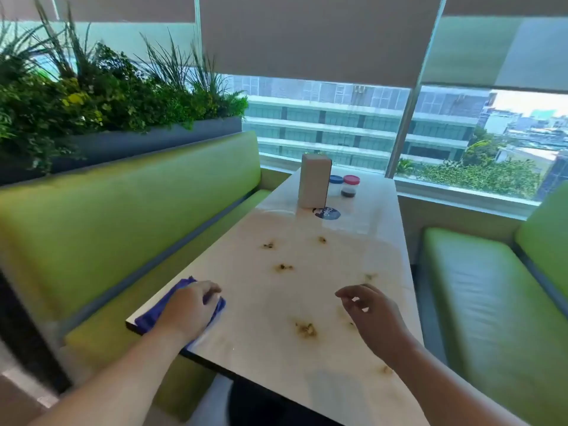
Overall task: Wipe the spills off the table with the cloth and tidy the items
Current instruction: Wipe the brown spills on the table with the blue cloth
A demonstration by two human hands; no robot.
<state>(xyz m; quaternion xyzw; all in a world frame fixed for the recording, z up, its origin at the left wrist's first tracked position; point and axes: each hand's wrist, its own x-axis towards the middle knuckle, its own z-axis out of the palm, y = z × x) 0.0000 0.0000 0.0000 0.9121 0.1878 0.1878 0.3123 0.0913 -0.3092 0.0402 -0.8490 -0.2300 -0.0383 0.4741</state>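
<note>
Fingers (211, 289) of the left hand (187, 309) curl down over the blue cloth (151, 321), gripping it at the near left corner of the table (261, 290), while the right hand (372, 315) hovers above the table's near right side, fingers loosely curled and holding nothing, among brown spills (306, 329) scattered across the table's middle.
</note>
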